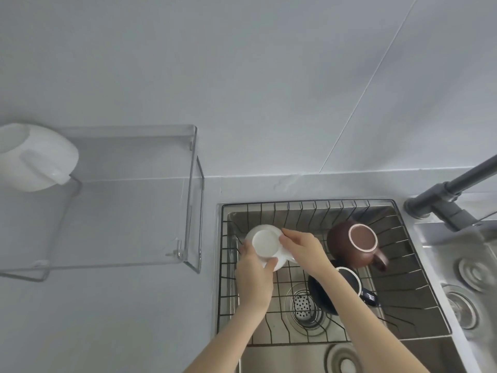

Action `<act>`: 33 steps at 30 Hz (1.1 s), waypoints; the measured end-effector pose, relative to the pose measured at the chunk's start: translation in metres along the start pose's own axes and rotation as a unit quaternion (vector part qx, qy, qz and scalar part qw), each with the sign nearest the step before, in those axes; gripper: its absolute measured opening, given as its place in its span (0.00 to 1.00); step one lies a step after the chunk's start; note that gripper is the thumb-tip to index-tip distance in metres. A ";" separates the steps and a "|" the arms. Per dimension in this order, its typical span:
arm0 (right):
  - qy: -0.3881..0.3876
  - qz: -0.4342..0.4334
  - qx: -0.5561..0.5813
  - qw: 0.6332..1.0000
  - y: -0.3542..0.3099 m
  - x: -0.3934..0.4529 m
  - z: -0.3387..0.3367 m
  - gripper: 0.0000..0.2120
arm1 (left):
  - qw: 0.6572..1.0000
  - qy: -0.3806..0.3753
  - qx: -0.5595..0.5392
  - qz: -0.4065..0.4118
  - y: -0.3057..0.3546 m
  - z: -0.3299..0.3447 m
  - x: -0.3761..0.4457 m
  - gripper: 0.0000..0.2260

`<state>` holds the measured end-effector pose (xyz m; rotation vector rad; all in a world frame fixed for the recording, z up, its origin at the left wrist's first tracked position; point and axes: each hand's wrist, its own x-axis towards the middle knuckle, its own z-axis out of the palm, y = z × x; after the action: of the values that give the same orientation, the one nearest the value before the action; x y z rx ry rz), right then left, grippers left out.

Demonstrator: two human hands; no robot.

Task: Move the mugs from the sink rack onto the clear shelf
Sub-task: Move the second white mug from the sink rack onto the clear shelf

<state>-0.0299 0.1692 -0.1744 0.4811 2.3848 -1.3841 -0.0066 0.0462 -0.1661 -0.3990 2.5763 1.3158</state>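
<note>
A white mug (265, 244) sits upside down at the left of the black wire sink rack (309, 208). My left hand (254, 273) grips its near left side and my right hand (302, 250) grips its right side. A brown mug (355, 243) lies upside down at the rack's back right, handle toward the right. A dark blue mug (347, 281) lies in front of it, partly hidden by my right forearm. The clear shelf (129, 168) stands on the counter to the left, with another white mug (35, 157) on its left end.
The rack rests in a steel sink (304, 354) with a drain strainer (302, 306) under it. A dark faucet (443, 197) stands at the back right, beside a second basin (470, 265). Grey counter (107, 319) lies in front of the shelf.
</note>
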 end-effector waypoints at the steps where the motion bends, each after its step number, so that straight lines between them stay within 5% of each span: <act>1: 0.006 -0.008 0.004 1.000 -0.002 -0.006 -0.003 0.14 | 1.000 0.002 -0.002 0.009 0.002 -0.002 -0.003 0.27; 15: 0.109 -0.254 -0.023 0.961 -0.170 -0.101 -0.048 0.17 | 0.963 0.137 -0.022 0.233 0.093 -0.154 -0.035 0.27; 26: 0.005 -0.325 -0.064 0.944 -0.307 -0.110 0.079 0.20 | 0.949 0.258 -0.033 0.176 0.036 -0.329 -0.035 0.15; 33: -0.055 -0.296 -0.080 0.950 -0.327 -0.091 0.166 0.21 | 0.962 0.248 -0.037 0.111 -0.030 -0.381 -0.011 0.10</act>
<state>-0.0765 -0.1400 0.0378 -0.3828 2.6279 -1.3658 -0.0135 -0.2793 0.0335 -0.5228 3.0631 1.5551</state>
